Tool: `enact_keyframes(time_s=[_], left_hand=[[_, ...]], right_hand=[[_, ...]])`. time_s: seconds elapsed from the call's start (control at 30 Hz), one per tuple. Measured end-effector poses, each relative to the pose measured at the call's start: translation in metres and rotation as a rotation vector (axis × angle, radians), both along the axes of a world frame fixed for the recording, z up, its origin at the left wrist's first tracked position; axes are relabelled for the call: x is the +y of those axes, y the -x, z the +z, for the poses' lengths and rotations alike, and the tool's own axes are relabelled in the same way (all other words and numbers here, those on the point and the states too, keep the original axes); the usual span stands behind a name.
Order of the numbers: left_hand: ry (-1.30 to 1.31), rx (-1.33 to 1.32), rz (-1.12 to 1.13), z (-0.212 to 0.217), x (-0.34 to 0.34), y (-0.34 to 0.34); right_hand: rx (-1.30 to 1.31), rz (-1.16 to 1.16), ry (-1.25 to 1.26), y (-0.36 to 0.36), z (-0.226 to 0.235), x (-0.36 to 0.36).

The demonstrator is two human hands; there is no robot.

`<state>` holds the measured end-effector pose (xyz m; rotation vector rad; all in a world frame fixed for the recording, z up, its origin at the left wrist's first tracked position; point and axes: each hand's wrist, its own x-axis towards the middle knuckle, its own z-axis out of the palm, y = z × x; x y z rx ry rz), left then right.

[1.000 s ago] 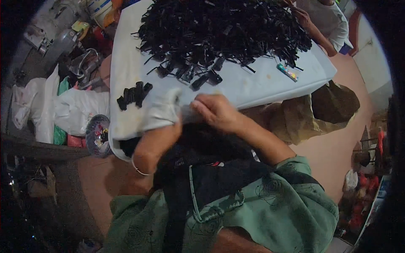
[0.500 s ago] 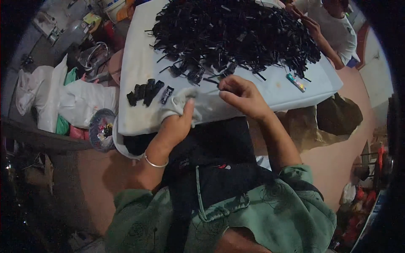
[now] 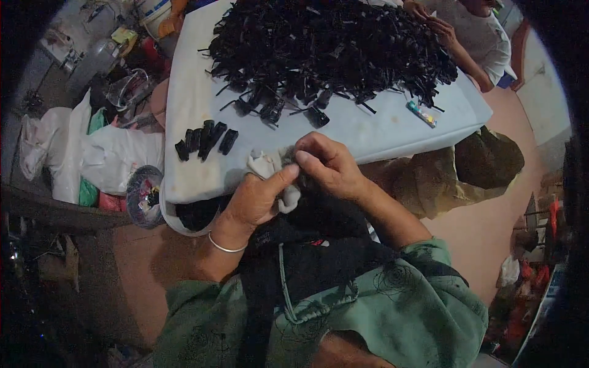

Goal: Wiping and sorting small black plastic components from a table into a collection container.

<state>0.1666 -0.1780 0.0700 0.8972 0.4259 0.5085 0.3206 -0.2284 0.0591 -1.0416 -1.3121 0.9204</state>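
In my left hand [image 3: 261,195] is a bunched whitish cloth [image 3: 264,165], with part of it hanging below the thumb. My right hand [image 3: 328,164] meets it at the cloth's right side, thumb and forefinger pinched together. Whatever sits between those fingertips is too small and dark to make out. Both hands are at the near edge of the pale table [image 3: 202,178]. Beyond them lies a large heap of black parts [image 3: 331,52] with thin black stems poking out. Several short black blocks [image 3: 207,138] lie side by side left of my hands.
A small teal tube [image 3: 421,114] lies toward the table's right. Across the far right corner, another person's hand [image 3: 438,27] is beside the heap. White bags [image 3: 116,156] and a clear bowl [image 3: 144,196] stand at left; a brown sack [image 3: 417,181] lies below the right edge.
My right hand has come left and nearer, from the heap's edge to the cloth. My left hand with the cloth has shifted slightly right and nearer. The view has shifted slightly.
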Motion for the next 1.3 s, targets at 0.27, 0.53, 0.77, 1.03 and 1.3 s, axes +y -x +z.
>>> enact_keyframes(time_s=[0.27,0.53,0.77,1.03,1.3], left_hand=[[-0.732,0.432,0.327,0.003,-0.003,-0.002],[-1.027,0.372,0.464,-0.015,0.000,-0.004],[-0.391,0.248,0.148,0.005,-0.010,0.002],[-1.022,0.402,0.414,-0.012,-0.006,-0.004],[-1.467,0.581,0.487,-0.012,-0.007,-0.003]], right_hand=[[-0.593,-0.111,-0.459,0.008,0.019,-0.012],[-0.634,-0.026,-0.499,0.016,0.025,-0.017],[-0.436,-0.320,-0.060,0.008,0.011,-0.001],[-0.392,-0.014,0.059,0.005,0.004,-0.004],[-0.189,-0.079,0.233,0.021,-0.015,0.000]])
